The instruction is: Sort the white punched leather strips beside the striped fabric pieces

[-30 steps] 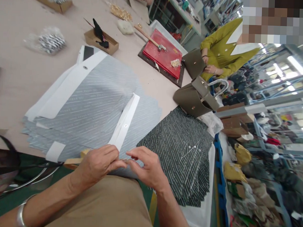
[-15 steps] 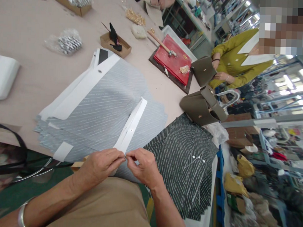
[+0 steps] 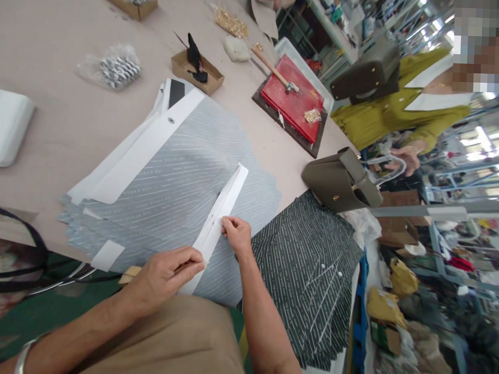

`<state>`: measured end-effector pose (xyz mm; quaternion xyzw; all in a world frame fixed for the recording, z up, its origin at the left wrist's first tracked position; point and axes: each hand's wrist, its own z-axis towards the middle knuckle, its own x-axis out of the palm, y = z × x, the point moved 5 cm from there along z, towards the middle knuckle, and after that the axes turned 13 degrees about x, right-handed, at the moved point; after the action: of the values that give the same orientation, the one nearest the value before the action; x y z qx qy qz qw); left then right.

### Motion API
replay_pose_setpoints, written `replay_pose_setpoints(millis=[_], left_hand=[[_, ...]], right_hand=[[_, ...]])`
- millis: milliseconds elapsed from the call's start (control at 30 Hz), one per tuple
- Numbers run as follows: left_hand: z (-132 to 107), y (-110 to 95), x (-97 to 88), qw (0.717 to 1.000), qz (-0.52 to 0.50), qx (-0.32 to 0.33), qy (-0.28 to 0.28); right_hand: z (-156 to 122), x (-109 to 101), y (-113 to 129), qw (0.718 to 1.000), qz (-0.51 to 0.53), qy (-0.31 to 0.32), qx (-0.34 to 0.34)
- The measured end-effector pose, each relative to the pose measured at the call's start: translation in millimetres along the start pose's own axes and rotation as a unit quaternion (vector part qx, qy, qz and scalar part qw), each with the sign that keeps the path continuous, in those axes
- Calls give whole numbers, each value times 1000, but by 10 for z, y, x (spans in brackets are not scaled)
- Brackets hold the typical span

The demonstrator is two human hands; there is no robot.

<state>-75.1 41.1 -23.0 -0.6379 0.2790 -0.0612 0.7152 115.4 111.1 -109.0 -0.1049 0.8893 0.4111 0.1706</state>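
A white reinforcing strip [image 3: 209, 237] runs diagonally along a grey-blue printed lining piece [image 3: 172, 179], on top of a fanned stack of such pieces. My right hand [image 3: 237, 234] pinches at the strip's right edge, over the place of a small round mark. Whatever its fingertips hold is hidden. My left hand [image 3: 170, 271] is closed in a pinch at the lower part of the strip, thumb and forefinger together. Anything between them is too small to make out. Farther up, a second white strip [image 3: 152, 145] carries a small metal snap [image 3: 171, 120].
Black striped lining pieces [image 3: 299, 265] lie to the right, beside an olive handbag [image 3: 339, 182]. Beyond are a red board [image 3: 293, 98] with a hammer [image 3: 274, 70], a cardboard box [image 3: 214, 82] and a bag of silver parts [image 3: 120, 70]. A co-worker in a yellow-green top [image 3: 366, 123] lifts another bag.
My right hand has parted from my left and moved up the strip to its round mark. My left hand stays nearly in place. The co-worker has raised an olive bag and reached to another's handle.
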Motion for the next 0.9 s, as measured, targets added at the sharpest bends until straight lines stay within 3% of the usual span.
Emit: replay_pose_setpoints(millis=[133, 300, 367, 467, 567, 667, 767, 900], left_hand=[[-35, 96, -116, 999, -15, -38, -13], [-106, 123, -190, 998, -23, -52, -38], [-133, 124, -221, 997, -24, -53, -47], [-171, 136, -265, 997, -24, -57, -55], [-204, 152, -282, 996, -21, -58, -58], [-227, 163, -261, 997, -19, -56, -53], [-235, 156, -219, 998, -17, -51, -42], [-251, 127, -178, 998, -11, -54, -37]], right_hand=[[-9, 55, 139, 987, -144, -46, -51], [25, -27, 241, 937, -334, -90, -53], [34, -138, 228, 927, -354, -117, -32], [-31, -205, 180, 946, -298, -126, -34], [-214, -37, 171, 955, -265, -95, -91], [-420, 218, 214, 925, -343, -99, -127], [-518, 380, 268, 899, -410, -117, -105], [-534, 431, 326, 884, -444, -117, -83]])
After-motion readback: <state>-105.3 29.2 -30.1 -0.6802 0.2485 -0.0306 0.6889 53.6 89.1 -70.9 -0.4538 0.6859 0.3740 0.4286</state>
